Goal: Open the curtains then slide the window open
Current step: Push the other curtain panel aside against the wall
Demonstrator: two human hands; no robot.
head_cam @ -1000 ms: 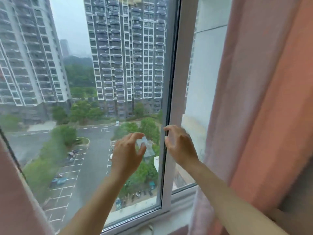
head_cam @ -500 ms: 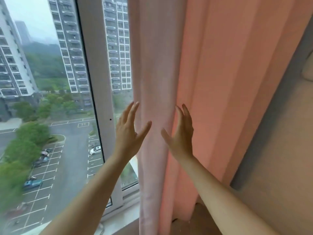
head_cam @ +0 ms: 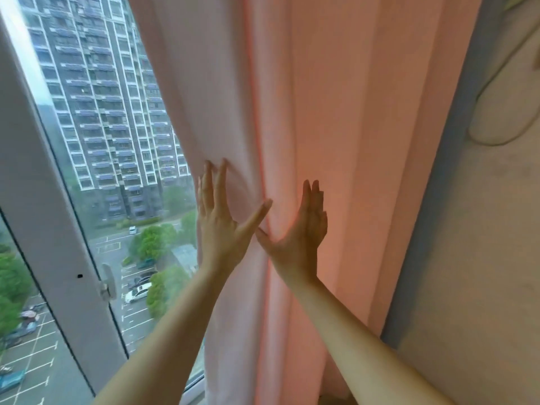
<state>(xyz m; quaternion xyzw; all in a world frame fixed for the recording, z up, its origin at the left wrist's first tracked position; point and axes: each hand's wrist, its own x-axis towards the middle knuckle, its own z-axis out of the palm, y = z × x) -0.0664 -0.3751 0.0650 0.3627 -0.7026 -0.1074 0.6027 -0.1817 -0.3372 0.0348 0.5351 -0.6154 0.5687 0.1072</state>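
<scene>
Your left hand (head_cam: pixel 223 226) and right hand (head_cam: pixel 298 238) each have a spread, flat grip, fingers splayed and palms pressed on the pink fabric curtain (head_cam: pixel 292 112), pinching nothing. The curtain hangs bunched at the right of the white-framed sliding window (head_cam: pixel 55 229). Push it evenly toward the wall (head_cam: pixel 467 258), judging the latch (head_cam: pixel 106 283) reachable once fabric clears the glass.

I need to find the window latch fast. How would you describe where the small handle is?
Start at the wide white window frame slanting down the left. Near its lower right edge, left of the pink curtain, sits the small handle. It is the only rounded, pale grey piece sticking out from the flat frame.
</scene>
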